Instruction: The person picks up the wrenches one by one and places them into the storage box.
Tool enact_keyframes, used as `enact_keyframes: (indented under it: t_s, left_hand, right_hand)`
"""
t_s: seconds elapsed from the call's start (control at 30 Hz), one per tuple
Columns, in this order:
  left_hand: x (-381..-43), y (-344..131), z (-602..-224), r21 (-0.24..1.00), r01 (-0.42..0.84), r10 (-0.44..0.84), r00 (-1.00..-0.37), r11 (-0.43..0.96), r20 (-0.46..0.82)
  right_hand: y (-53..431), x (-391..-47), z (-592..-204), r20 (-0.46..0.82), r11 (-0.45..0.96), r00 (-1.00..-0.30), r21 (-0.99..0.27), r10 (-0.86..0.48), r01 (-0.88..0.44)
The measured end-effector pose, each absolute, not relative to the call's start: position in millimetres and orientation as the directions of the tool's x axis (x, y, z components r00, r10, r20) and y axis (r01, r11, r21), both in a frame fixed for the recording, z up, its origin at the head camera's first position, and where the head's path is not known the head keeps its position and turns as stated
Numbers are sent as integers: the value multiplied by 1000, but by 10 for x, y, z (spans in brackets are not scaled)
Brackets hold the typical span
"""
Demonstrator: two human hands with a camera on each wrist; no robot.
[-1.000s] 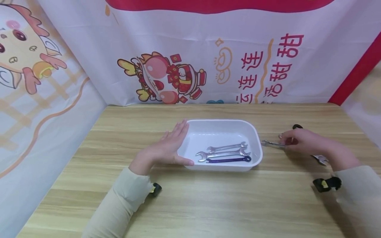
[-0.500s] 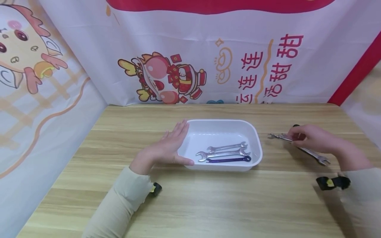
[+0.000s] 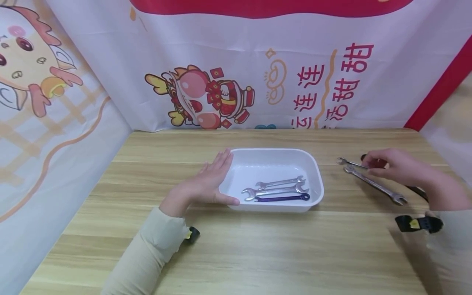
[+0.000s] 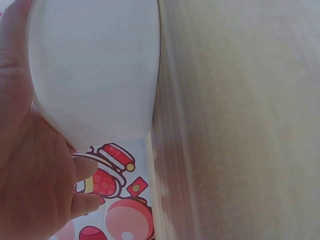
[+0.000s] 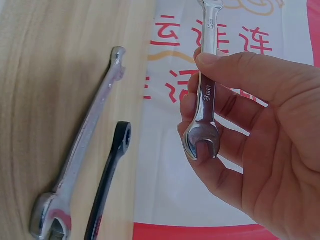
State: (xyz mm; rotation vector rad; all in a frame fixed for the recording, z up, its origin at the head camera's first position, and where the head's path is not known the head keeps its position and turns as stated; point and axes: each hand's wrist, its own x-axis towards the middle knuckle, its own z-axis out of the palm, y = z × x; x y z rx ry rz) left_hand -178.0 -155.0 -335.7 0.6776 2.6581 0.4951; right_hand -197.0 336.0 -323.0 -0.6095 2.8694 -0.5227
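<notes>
My right hand (image 3: 392,166) pinches a small silver open-end wrench (image 5: 207,85) between thumb and fingers, its far jaw end pointing left in the head view. Below it on the table lie a larger silver double open-end wrench (image 3: 376,184) and a black ring-ended wrench (image 5: 110,175), partly hidden by the hand in the head view. My left hand (image 3: 206,184) rests with straight fingers against the left end of a white plastic tray (image 3: 317,176). Inside the tray lie two silver wrenches (image 3: 282,190) and a dark purple wrench (image 3: 282,198).
The wood-grain table (image 3: 258,254) ends at a white printed cloth (image 3: 236,41) at the back. Another printed cloth (image 3: 55,123) hangs along the left side. Each wrist wears a black strap (image 3: 418,224).
My right hand has shifted right and slightly back with the small wrench, rising off the larger silver wrench, which now shows fully. The left hand and tray have stayed in place.
</notes>
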Motion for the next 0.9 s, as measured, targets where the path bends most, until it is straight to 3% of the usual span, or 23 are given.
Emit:
enact_keyframes:
  t_s: [0.9]
  left_hand:
    - [-1780, -1544, -3368, 427, 377, 507, -826, 822, -246]
  right_hand:
    - [3278, -2014, -3031, -111, 877, -916, -352, -386, -327]
